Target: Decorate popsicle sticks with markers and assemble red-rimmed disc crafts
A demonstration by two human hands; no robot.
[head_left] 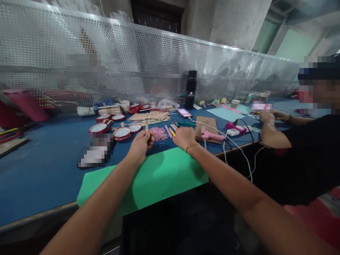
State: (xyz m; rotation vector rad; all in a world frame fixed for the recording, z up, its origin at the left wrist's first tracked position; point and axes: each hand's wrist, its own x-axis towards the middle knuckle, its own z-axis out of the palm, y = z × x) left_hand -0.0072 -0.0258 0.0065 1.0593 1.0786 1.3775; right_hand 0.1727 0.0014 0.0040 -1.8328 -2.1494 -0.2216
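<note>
By the left hand [143,143], a stick [147,126] is pinched nearly upright between thumb and bent fingers. Bands [160,134] are heaped between both hands' fingers. The right hand's [185,137] fingers are curled beside the pens [172,132]; whether one is gripped cannot be told, the fingertips being hidden.
</note>
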